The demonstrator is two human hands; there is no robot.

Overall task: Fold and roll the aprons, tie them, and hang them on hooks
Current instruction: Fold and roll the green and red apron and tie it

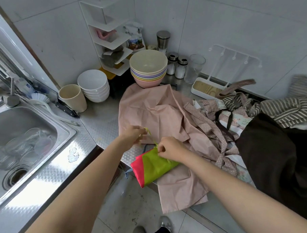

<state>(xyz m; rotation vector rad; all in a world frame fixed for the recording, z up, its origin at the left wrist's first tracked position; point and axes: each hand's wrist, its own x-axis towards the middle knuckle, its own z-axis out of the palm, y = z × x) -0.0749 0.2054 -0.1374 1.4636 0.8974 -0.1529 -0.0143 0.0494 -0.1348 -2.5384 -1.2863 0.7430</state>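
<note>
A rolled green and red apron (152,166) lies at the steel counter's front corner, on top of a spread pink apron (159,114). My left hand (132,135) pinches one end of the roll's thin yellow-green tie string (148,131) and holds it up and to the left. My right hand (170,149) grips the string at the top of the roll. To the right lies a heap of other aprons: a polka-dot one (207,124), a dark brown one (268,155) and a striped one (289,108).
A sink (25,139) with glassware is at the left. Behind the aprons stand a beige cup (72,98), white bowls (94,85), stacked coloured bowls (148,69), shakers (177,66) and a white hook rack (233,58). The floor is below.
</note>
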